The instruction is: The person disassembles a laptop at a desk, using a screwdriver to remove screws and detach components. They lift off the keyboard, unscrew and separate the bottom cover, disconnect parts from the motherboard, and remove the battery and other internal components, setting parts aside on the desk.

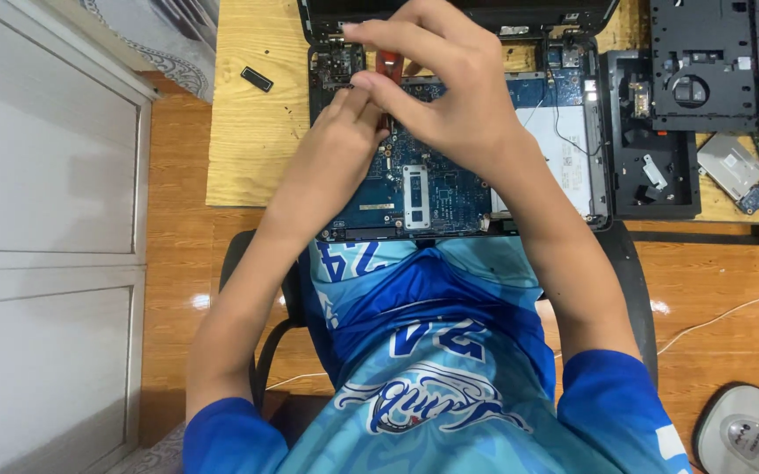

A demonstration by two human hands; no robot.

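Taking the opened laptop [463, 132] on the wooden surface [248, 132] as the landmark, a white cabinet [50, 237] stands far to its left, beyond the surface's edge. Nearer, just left of the laptop's upper corner, a small black oblong part [257, 79] lies alone on the wood.

The left hand [353, 110] reaches over the laptop's upper left corner, its fingers [342, 98] extended and pressed together against the board there; whether they pinch anything cannot be told, as the other hand covers their tips. The right hand [445, 83] crosses above it, over the laptop's top middle, its fingers [379, 35] curled and closed around a small red-handled tool [388, 63], of which only a sliver shows between the fingers.

Below the hands, the laptop's blue circuit board [415, 184] lies bare, with a pale memory slot in its middle. At the laptop's right side sits a white panel [564, 149] crossed by a thin black wire.

Just right of the laptop rests a black plastic cover piece [651, 149], and above that another black panel [704, 61] with a round recess. Further right lies a silver drive [730, 167]. On the floor, well below and right of the laptop, sits a grey oval device [748, 430].
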